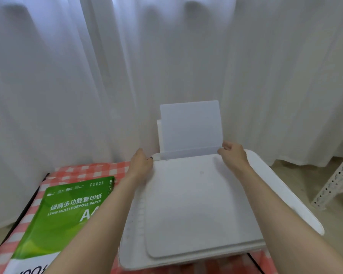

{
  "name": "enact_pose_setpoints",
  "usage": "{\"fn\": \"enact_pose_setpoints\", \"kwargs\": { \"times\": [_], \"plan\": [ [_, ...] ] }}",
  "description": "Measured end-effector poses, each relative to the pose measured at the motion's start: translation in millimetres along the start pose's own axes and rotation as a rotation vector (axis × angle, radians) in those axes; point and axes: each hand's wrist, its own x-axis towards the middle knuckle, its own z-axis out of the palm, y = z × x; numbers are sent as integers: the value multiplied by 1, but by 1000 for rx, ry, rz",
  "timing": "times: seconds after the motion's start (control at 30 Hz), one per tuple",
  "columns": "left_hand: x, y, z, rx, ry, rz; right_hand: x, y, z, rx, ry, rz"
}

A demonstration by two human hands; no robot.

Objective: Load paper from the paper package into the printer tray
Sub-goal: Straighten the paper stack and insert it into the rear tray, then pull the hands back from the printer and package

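Observation:
A white printer (pixel 196 204) sits in front of me on a red-checked tablecloth. A stack of white paper (pixel 190 125) stands upright in the rear tray (pixel 158 133) at the printer's back. My left hand (pixel 140 162) rests at the tray's left corner, fingers curled against the printer's edge. My right hand (pixel 233 153) pinches the lower right edge of the paper at the slot. The green A4 paper package (pixel 67 210) lies flat to the left of the printer, partly hidden by my left forearm.
White curtains (pixel 107 76) hang close behind the printer. The checked table (pixel 83 171) ends at a dark edge on the left. A white perforated metal rack leg (pixel 333 180) stands on the floor at the right.

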Motion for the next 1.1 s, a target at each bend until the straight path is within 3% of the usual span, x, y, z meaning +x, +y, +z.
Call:
{"fn": "enact_pose_setpoints", "kwargs": {
  "times": [0.4, 0.77, 0.97, 1.1],
  "plan": [
    [-103, -26, -12, -21, -57, 18, -101, -5, 20, -20, -122, -35],
    [-153, -54, -51, -124, 90, 1, -155, -21, 28, 60, -147, -103],
    [-180, -89, -70, -36, 105, -186, -190, -26, 44, 111, -161, -128],
    [-195, -132, -73, -31, 83, -366, -215, -31, 78, 193, -274, -131]
  ]
}}
